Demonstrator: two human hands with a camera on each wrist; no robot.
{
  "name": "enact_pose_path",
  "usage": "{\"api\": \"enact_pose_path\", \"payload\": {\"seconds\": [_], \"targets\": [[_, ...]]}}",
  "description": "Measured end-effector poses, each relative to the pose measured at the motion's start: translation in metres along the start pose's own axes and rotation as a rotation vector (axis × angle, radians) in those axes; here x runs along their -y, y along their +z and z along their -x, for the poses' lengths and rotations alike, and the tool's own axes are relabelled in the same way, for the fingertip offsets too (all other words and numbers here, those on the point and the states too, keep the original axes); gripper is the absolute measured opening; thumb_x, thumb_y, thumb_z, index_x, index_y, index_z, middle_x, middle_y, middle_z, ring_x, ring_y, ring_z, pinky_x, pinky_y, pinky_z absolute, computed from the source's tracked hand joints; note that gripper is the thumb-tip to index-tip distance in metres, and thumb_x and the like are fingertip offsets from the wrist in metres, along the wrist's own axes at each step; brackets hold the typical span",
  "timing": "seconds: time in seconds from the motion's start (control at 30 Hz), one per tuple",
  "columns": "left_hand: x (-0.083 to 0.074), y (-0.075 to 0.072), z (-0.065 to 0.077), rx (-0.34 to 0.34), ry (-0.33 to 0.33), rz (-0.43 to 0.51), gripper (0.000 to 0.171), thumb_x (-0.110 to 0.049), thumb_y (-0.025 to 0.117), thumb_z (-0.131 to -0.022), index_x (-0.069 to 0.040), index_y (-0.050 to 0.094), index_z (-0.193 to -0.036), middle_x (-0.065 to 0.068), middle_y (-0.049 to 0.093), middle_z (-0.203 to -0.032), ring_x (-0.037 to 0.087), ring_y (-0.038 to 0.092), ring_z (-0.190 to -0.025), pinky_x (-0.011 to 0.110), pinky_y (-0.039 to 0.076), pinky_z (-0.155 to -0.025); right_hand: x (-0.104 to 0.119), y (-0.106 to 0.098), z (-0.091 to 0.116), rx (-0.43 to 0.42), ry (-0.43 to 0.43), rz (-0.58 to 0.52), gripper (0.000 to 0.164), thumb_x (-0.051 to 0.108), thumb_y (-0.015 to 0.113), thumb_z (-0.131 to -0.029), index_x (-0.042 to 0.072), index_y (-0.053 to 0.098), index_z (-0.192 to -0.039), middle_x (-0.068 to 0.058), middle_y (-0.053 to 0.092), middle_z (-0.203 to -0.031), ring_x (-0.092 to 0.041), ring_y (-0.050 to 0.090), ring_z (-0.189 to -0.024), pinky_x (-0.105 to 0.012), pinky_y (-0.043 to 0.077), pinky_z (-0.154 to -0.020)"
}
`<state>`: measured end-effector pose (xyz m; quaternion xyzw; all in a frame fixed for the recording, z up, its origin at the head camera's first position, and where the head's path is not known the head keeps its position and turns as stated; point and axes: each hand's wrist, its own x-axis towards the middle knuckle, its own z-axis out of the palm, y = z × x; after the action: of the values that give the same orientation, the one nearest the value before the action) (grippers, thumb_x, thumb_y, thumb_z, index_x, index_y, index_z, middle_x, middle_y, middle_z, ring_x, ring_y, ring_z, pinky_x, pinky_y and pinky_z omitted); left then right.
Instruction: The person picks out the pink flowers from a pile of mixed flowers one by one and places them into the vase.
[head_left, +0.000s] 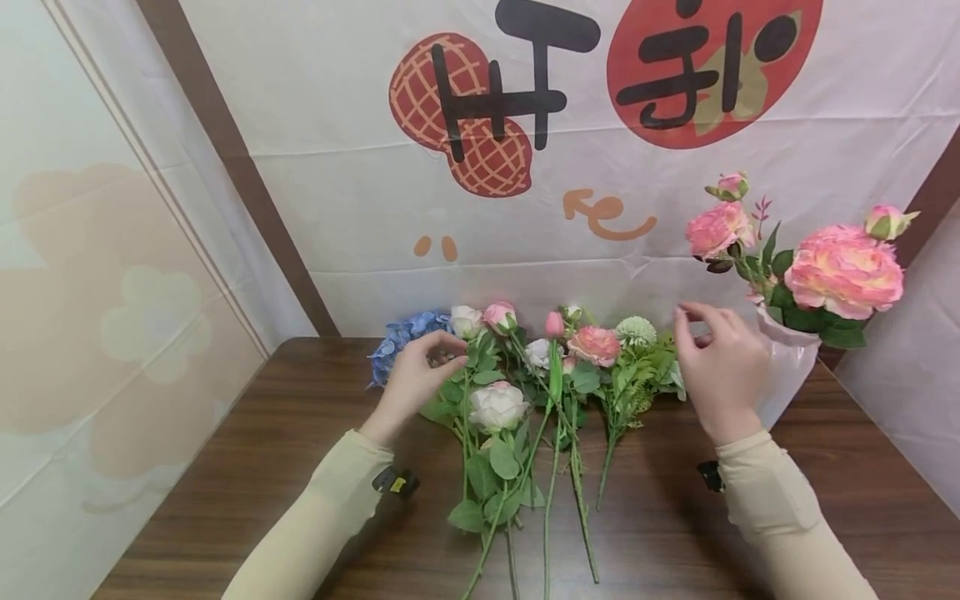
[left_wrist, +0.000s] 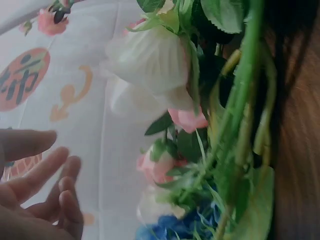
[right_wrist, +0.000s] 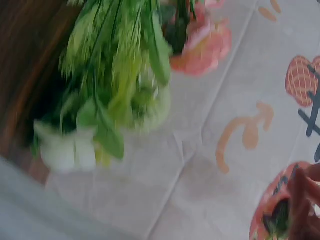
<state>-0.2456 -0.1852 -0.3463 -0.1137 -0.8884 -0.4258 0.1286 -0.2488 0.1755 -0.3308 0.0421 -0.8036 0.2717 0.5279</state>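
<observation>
My left hand (head_left: 420,371) hovers over the left part of a row of artificial flowers, its fingers loosely bent and nothing between them. Closest to it are a blue hydrangea (head_left: 397,337) and a white rose (head_left: 467,322). Below and right of it lies a larger white rose (head_left: 498,406) with long leafy stems. My right hand (head_left: 723,371) is raised beside a pale vase (head_left: 798,367), with thumb and fingertips close together and no object visible in them. The vase holds pink peonies (head_left: 843,271). In the right wrist view, only blurred fingers (right_wrist: 302,200) show at the edge.
Between the hands lie a pink tulip (head_left: 554,325), a coral peony (head_left: 595,345), a pale green pompom flower (head_left: 636,332) and leafy sprigs (head_left: 630,387). Their stems point toward the front of the wooden table (head_left: 645,550). A printed cloth (head_left: 337,208) hangs behind.
</observation>
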Motion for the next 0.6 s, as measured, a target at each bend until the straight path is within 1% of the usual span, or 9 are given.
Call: {"api": "enact_pose_path", "payload": {"seconds": [0.03, 0.1, 0.17, 0.23, 0.33, 0.43, 0.53, 0.6], "targets": [[-0.002, 0.002, -0.002, 0.031, 0.003, -0.02, 0.021, -0.02, 0.07, -0.086, -0.013, 0.068, -0.105, 0.001, 0.069, -0.1, 0.017, 0.06, -0.083, 0.031, 0.049, -0.067, 0.001, 0.003, 0.002, 0.047, 0.003, 0.014, 0.02, 0.026, 0.065, -0.087, 0.011, 0.075, -0.095, -0.012, 0.072, -0.083, -0.026, 0.066, -0.058, -0.037, 0.039, -0.054], [-0.005, 0.007, -0.006, 0.089, 0.012, -0.051, 0.021, -0.02, 0.069, -0.087, -0.013, 0.068, -0.106, 0.001, 0.069, -0.099, 0.017, 0.061, -0.083, 0.031, 0.049, -0.069, 0.004, 0.009, 0.007, 0.125, 0.021, 0.032, 0.019, 0.027, 0.065, -0.087, 0.011, 0.075, -0.093, -0.012, 0.071, -0.08, -0.027, 0.066, -0.059, -0.045, 0.04, -0.052], [-0.009, 0.01, -0.009, 0.139, 0.021, -0.074, 0.019, -0.02, 0.069, -0.087, -0.014, 0.069, -0.104, 0.001, 0.069, -0.098, 0.016, 0.061, -0.083, 0.031, 0.05, -0.07, 0.007, 0.015, 0.011, 0.191, 0.041, 0.049, 0.02, 0.028, 0.064, -0.088, 0.011, 0.075, -0.092, -0.011, 0.071, -0.078, -0.028, 0.066, -0.059, -0.046, 0.041, -0.048], [-0.012, 0.014, -0.012, 0.173, 0.029, -0.096, 0.015, -0.02, 0.069, -0.086, -0.015, 0.07, -0.1, -0.001, 0.069, -0.096, 0.014, 0.06, -0.082, 0.031, 0.05, -0.072, 0.01, 0.021, 0.015, 0.232, 0.058, 0.061, 0.021, 0.03, 0.063, -0.089, 0.012, 0.075, -0.092, -0.01, 0.071, -0.078, -0.029, 0.064, -0.058, -0.048, 0.04, -0.044], [-0.019, 0.021, -0.015, 0.213, 0.042, -0.115, 0.008, -0.018, 0.069, -0.086, -0.017, 0.071, -0.093, -0.003, 0.069, -0.092, 0.012, 0.06, -0.079, 0.031, 0.049, -0.071, 0.014, 0.029, 0.019, 0.266, 0.065, 0.058, 0.023, 0.031, 0.062, -0.089, 0.012, 0.075, -0.091, -0.009, 0.072, -0.08, -0.03, 0.062, -0.055, -0.047, 0.039, -0.042], [-0.026, 0.029, -0.02, 0.246, 0.048, -0.115, 0.006, -0.018, 0.07, -0.085, -0.017, 0.071, -0.091, -0.004, 0.069, -0.09, 0.011, 0.061, -0.077, 0.029, 0.05, -0.072, 0.015, 0.036, 0.022, 0.279, 0.073, 0.05, 0.022, 0.03, 0.062, -0.089, 0.013, 0.075, -0.089, -0.007, 0.073, -0.08, -0.029, 0.059, -0.052, -0.046, 0.039, -0.041], [-0.033, 0.036, -0.029, 0.284, 0.035, -0.105, 0.007, -0.016, 0.069, -0.085, -0.014, 0.071, -0.091, -0.001, 0.068, -0.089, 0.012, 0.062, -0.079, 0.029, 0.051, -0.074, 0.017, 0.042, 0.024, 0.295, 0.078, 0.043, 0.021, 0.031, 0.062, -0.089, 0.014, 0.075, -0.088, -0.007, 0.073, -0.081, -0.029, 0.058, -0.051, -0.044, 0.038, -0.04], [-0.036, 0.041, -0.037, 0.312, 0.025, -0.124, 0.007, -0.015, 0.069, -0.085, -0.012, 0.071, -0.091, 0.0, 0.069, -0.089, 0.014, 0.063, -0.081, 0.03, 0.051, -0.076, 0.02, 0.045, 0.025, 0.308, 0.077, 0.037, 0.021, 0.031, 0.062, -0.089, 0.014, 0.075, -0.088, -0.006, 0.073, -0.081, -0.028, 0.058, -0.051, -0.042, 0.037, -0.039]]}}
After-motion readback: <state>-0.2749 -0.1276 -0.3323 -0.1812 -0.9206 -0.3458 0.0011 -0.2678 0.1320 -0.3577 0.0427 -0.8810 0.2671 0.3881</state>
